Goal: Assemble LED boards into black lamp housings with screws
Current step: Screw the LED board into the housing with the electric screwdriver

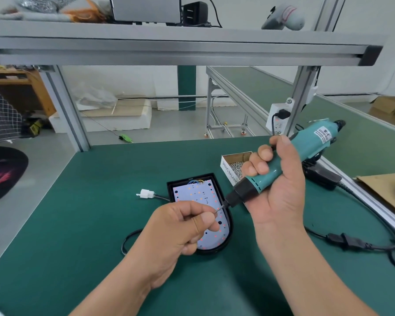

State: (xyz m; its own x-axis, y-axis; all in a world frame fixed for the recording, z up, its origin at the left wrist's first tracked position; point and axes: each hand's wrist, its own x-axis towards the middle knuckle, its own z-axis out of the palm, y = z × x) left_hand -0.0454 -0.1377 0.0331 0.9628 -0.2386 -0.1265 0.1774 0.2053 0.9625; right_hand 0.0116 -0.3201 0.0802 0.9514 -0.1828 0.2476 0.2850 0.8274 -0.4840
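In the centre of the frame the left hand (183, 226) has its fingers (209, 221) pinched on the tip of the bit (220, 207). Whether a screw sits between them is too small to tell. The right hand (276, 179) is wrapped round the teal screwdriver (310, 142), whose long axis slants from upper right down to lower left and ends in that pinch.

The LED board (196, 192) lies seated in the black housing (169, 185) on the green tabletop (100, 201), directly under the pinch. Its length runs roughly top to bottom in the frame, rounded end nearest the person. The bit points across the board, so I reckon it must tip upright before driving. The screw box (235, 158) stands just beyond the right hand.
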